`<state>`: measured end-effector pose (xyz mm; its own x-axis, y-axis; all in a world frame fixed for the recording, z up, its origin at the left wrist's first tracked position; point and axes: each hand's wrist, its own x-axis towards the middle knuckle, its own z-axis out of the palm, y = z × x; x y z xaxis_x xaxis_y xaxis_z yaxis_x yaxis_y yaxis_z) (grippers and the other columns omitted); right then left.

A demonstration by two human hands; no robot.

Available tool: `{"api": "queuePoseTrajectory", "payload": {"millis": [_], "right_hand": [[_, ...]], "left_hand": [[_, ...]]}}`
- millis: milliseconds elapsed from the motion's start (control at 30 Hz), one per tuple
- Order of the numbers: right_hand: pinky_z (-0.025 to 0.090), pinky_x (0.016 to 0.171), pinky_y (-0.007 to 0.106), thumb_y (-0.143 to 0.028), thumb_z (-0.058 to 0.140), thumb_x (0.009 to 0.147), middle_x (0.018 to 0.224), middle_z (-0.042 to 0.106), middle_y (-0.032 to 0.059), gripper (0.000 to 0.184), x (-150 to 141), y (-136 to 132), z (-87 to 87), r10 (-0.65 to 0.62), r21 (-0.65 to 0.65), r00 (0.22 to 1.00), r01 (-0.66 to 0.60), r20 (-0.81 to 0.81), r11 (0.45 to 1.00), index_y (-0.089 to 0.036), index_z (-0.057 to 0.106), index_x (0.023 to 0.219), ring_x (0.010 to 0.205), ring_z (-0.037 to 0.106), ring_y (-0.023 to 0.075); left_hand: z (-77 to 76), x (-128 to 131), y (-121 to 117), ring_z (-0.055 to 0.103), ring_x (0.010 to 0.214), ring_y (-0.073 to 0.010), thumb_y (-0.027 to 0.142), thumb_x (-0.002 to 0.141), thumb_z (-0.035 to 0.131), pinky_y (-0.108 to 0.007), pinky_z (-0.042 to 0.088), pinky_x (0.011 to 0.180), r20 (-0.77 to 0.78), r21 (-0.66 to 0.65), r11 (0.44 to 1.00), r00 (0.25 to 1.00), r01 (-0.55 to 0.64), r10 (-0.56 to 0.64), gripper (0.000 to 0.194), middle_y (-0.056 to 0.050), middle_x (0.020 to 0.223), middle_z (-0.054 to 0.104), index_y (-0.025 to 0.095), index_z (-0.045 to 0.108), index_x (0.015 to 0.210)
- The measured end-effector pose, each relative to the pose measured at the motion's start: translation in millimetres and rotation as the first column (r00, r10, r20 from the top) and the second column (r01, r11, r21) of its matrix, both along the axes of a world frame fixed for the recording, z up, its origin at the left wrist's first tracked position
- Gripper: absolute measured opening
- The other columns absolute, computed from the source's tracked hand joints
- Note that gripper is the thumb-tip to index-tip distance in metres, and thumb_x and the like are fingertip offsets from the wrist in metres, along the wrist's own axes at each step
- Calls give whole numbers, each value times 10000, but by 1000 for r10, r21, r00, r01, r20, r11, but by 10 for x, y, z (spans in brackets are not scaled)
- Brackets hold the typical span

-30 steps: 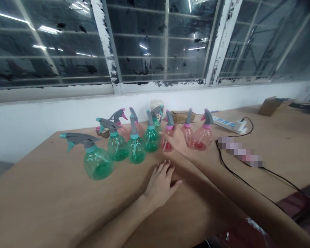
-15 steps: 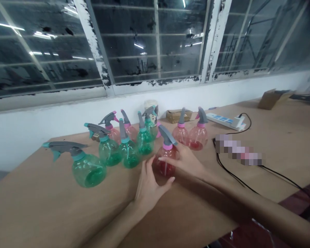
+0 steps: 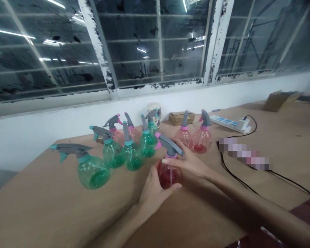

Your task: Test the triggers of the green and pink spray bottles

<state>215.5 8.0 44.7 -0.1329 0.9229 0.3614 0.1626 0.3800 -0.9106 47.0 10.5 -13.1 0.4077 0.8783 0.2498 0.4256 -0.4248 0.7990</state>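
A round red spray bottle [image 3: 169, 175] with a pink collar and grey trigger head stands between my hands, its head tilted toward the right. My right hand [image 3: 192, 161] grips the upper body, with the thumb across the front below the collar. Round the lower left side curves my left hand [image 3: 153, 188], its thumb under the front and its other fingertips hidden behind the bottle. Nearest on the left are a green spray bottle [image 3: 93, 174] and another green spray bottle [image 3: 133, 159]. Two pink spray bottles [image 3: 200, 139] stand behind my right hand.
More green and pink bottles cluster at the back left, near a white tub [image 3: 155, 112]. A brown box [image 3: 181, 118] lies by the wall. On the right are a power strip [image 3: 229, 124], a blurred-out object [image 3: 244, 153] with a black cable, and an open carton [image 3: 280, 100].
The red spray bottle has come slightly nearer to me, and its head has turned and tilted. My left hand has closed in from beside it onto its lower body. The view has shifted slightly.
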Motion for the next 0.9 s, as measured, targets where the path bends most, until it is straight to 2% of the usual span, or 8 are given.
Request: {"api": "queuePoseTrajectory", "payload": {"millis": [67,167,333,500,633,767,900], "right_hand": [[476,877,443,-412,709,698,1169,586,64,594,-39,91,41,15,-6,999,-16,-30,1000,-283,472,1228,1009,591,245],[463,881,445,-431,688,717,1043,645,39,435,-134,195,82,67,32,997,-65,-43,997,-272,577,1107,938,614,237],[492,767,391,-434,648,755,871,668,13,241,-293,299,46,42,49,995,-38,-95,998,-264,643,926,784,624,205],[486,700,359,-423,649,754,753,644,-8,218,-362,459,21,97,54,987,-91,-131,994,-243,646,877,646,592,165],[480,731,348,-402,655,753,765,637,-14,196,-406,556,22,133,80,973,-120,-189,990,-240,652,863,724,603,172],[475,772,355,-393,655,752,832,659,-1,197,-422,571,5,129,94,968,-111,-215,989,-237,655,871,847,605,197],[473,786,355,-375,659,749,883,669,5,190,-403,559,-7,136,105,970,-116,-202,988,-232,652,874,875,603,201]], "left_hand": [[1,-5,-10,477,1179,-362,424,652,724,-546,384,963,16,-14,1000,1000,-10,10,802,-167,1280,496,185,345,1317],[6,-13,-26,473,1179,-365,439,643,724,-540,376,969,36,-11,1000,999,-1,2,815,-164,1270,506,175,350,1317],[2,-19,-23,472,1171,-344,507,637,714,-505,376,977,9,-19,997,997,-81,81,832,-168,1262,498,138,353,1289],[-17,-27,19,447,1190,-353,517,666,690,-522,352,988,4,-3,992,992,-130,130,826,-173,1270,481,141,323,1302],[-31,-43,60,405,1236,-347,517,682,679,-522,322,1019,8,21,985,985,-171,171,850,-170,1318,441,150,277,1336],[-39,-57,85,399,1253,-322,506,702,669,-504,309,1040,14,52,989,990,-142,141,857,-160,1342,426,160,238,1358],[-13,-52,87,424,1235,-315,490,710,664,-496,342,1017,-5,50,989,990,-139,140,828,-166,1329,441,148,253,1342]]}}
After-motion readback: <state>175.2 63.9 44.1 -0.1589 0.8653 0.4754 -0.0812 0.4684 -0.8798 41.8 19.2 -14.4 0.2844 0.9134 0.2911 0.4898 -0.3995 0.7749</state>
